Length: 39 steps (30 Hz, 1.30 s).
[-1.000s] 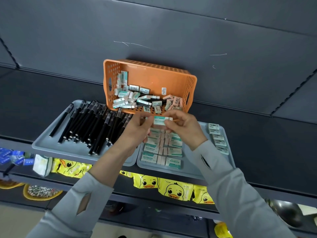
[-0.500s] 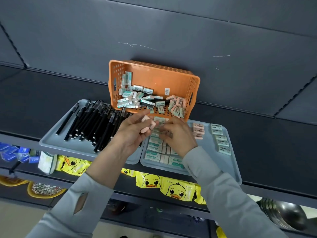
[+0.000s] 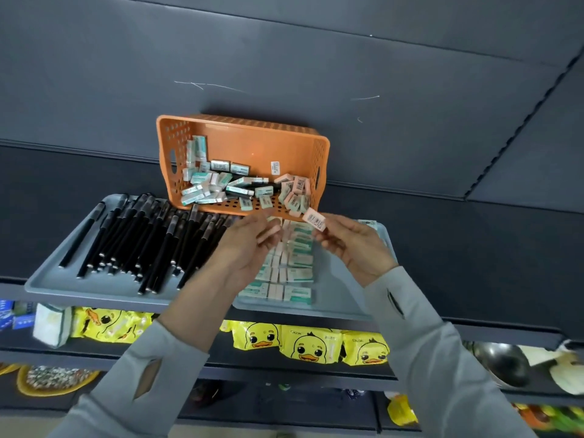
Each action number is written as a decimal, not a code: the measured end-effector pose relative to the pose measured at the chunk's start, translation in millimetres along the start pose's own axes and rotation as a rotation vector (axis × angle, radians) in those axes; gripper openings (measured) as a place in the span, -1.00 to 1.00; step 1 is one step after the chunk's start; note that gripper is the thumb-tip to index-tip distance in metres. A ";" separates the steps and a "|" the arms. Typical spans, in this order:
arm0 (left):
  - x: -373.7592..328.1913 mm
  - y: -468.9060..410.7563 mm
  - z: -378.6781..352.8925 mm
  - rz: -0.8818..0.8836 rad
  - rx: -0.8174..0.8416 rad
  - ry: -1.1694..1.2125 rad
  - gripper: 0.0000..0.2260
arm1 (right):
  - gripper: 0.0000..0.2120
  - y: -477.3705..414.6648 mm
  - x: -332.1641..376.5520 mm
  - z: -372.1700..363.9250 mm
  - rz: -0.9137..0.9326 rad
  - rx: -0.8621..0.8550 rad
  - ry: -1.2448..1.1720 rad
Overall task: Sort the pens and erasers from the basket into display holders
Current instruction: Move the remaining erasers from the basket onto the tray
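Observation:
An orange basket [image 3: 252, 143] lies tipped toward me on the shelf, with several green and pink erasers [image 3: 221, 184] inside. In front of it, the left grey tray [image 3: 63, 286] holds several black pens [image 3: 142, 235]. The right grey tray [image 3: 341, 295] holds rows of green and pink erasers [image 3: 294, 267]. My right hand [image 3: 354, 248] pinches a pink eraser [image 3: 313, 219] above the right tray, just below the basket's rim. My left hand [image 3: 246, 248] hovers between the trays with its fingers curled round another pink eraser [image 3: 272, 230], which is blurred.
The lower shelf carries yellow duck packets [image 3: 303, 346], with a white pack [image 3: 50, 324] at the left and a metal bowl [image 3: 502, 365] at the right. A dark panel wall stands behind the basket. More erasers on the right tray are hidden by my right hand.
A second ago both hands held a green eraser together. My right hand then dipped to the eraser rows and has now come up to the right with a pink eraser.

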<state>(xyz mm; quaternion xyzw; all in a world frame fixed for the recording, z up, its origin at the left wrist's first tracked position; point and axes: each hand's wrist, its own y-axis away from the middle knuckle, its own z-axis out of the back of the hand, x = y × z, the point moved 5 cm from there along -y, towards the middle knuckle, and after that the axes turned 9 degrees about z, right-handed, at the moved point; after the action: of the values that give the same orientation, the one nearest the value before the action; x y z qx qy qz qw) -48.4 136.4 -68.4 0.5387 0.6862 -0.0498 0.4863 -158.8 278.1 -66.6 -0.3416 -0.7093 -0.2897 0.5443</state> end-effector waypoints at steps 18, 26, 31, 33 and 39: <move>10.9 -5.0 -14.7 -0.104 0.078 -0.175 -0.70 | -0.71 12.4 6.0 58.5 0.175 -0.017 0.439; 12.2 -0.6 -11.0 -0.072 0.069 -0.151 -0.81 | -0.80 8.9 -4.6 52.3 0.195 0.043 0.646; 11.1 -0.1 -9.0 -0.103 0.062 -0.203 -0.85 | -0.76 5.2 5.7 45.7 0.275 0.061 0.907; 10.8 -1.6 -7.9 -0.115 0.053 -0.232 -0.85 | -0.71 1.3 8.2 39.1 0.288 0.141 1.036; 10.7 -1.8 -6.8 -0.166 0.056 -0.345 -0.74 | -0.87 5.4 0.1 20.2 0.480 0.256 1.206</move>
<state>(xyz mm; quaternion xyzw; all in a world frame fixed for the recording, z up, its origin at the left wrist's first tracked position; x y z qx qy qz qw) -53.4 147.1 -73.5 0.4771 0.6330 -0.2005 0.5758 -166.1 297.1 -71.1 -0.2009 -0.2131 -0.2144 0.9318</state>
